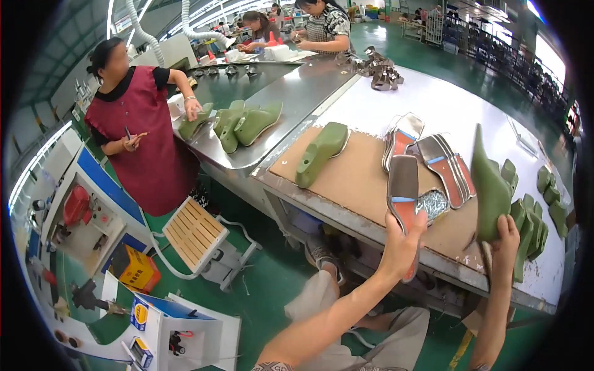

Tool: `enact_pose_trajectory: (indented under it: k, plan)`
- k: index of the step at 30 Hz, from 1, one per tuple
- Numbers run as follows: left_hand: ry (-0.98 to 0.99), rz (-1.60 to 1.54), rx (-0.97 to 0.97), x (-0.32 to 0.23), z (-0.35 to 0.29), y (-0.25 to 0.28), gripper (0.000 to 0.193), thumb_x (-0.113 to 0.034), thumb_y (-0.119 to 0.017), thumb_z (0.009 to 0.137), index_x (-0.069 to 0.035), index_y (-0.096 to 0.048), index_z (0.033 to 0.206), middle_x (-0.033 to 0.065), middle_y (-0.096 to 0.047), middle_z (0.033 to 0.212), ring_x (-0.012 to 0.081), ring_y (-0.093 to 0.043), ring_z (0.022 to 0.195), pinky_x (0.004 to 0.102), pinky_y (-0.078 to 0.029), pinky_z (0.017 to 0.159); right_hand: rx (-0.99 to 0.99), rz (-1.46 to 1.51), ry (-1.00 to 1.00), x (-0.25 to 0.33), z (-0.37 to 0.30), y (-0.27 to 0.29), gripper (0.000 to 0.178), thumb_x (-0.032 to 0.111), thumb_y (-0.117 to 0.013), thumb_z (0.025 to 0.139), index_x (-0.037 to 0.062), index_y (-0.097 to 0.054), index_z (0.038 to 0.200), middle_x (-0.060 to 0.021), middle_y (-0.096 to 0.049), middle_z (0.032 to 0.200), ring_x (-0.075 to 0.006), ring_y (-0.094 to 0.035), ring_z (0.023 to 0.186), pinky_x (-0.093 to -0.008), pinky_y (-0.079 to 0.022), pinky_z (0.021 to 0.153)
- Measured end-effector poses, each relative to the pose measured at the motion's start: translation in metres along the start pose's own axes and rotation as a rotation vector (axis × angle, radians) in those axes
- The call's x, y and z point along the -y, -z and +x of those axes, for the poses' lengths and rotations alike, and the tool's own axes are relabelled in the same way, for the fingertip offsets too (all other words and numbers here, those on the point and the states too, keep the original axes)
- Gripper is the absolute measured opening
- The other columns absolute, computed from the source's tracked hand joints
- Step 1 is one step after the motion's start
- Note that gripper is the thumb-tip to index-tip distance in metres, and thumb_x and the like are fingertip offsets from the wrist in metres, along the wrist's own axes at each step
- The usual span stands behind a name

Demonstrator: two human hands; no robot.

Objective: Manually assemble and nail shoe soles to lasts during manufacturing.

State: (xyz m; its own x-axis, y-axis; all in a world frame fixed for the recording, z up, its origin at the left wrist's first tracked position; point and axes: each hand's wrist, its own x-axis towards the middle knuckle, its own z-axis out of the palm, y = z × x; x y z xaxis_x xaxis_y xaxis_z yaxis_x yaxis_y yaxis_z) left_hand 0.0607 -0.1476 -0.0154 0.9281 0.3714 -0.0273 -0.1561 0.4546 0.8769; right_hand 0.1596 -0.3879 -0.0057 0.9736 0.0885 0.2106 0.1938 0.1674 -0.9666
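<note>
My left hand [401, 246] grips a shoe insole board [403, 179] near its lower end; the board is dark at the top and reddish below, with a blue strip across it. In my right hand [506, 242] is a green shoe last [489, 191], held tilted with its pointed toe up. Something thin and dark shows beside my right palm, its kind unclear. Behind the board in my left hand sits a container of small metal nails [432, 204]. Stacked insole boards [447, 167] lie beyond it, and another green last [322, 153] rests on the brown board to the left.
Several green lasts [531, 230] stand at the table's right. Dark metallic pieces [380, 69] lie at the far end. A person in a red apron [141, 133] touches a last on the metal counter [247, 151]. A slatted stool [195, 235] stands on the floor left.
</note>
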Motion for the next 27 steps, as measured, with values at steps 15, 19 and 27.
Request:
enact_pose_trajectory:
  k: [15, 19, 27]
  plan:
    - [-0.156, -0.402, 0.219, -0.043, 0.005, 0.058, 0.064, -0.051, -0.048, 0.089, -0.002, -0.045, 0.131, 0.0188, -0.055, 0.119, 0.0317, -0.056, 0.109, 0.0434, -0.049, 0.091, 0.600, 0.006, 0.033, -0.019, -0.101, -0.131, 0.064, 0.018, -0.071, 0.086, 0.0017, -0.034, 0.136, -0.0154, -0.046, 0.130, -0.0217, -0.045, 0.123, -0.0329, -0.036, 0.102]
    - [-0.348, -0.379, -0.064, -0.071, -0.019, 0.096, 0.055, -0.040, -0.056, 0.091, -0.004, -0.044, 0.131, 0.0182, -0.054, 0.122, 0.0338, -0.051, 0.116, 0.0475, -0.044, 0.097, 0.735, -0.673, 0.396, -0.025, -0.096, -0.131, 0.057, 0.005, -0.076, 0.072, 0.0099, -0.052, 0.123, -0.0184, -0.049, 0.116, -0.0366, -0.051, 0.108, -0.0403, -0.044, 0.093]
    - [-0.070, 0.403, -0.190, -0.068, -0.050, 0.167, 0.043, -0.004, -0.048, 0.093, -0.001, -0.041, 0.136, 0.0132, -0.058, 0.117, 0.0190, -0.059, 0.103, 0.0305, -0.051, 0.086, 0.694, -0.724, 0.703, -0.052, -0.118, -0.127, 0.047, 0.006, -0.058, 0.076, 0.0188, -0.053, 0.121, -0.0152, -0.050, 0.108, -0.0328, -0.052, 0.091, -0.0389, -0.048, 0.078]
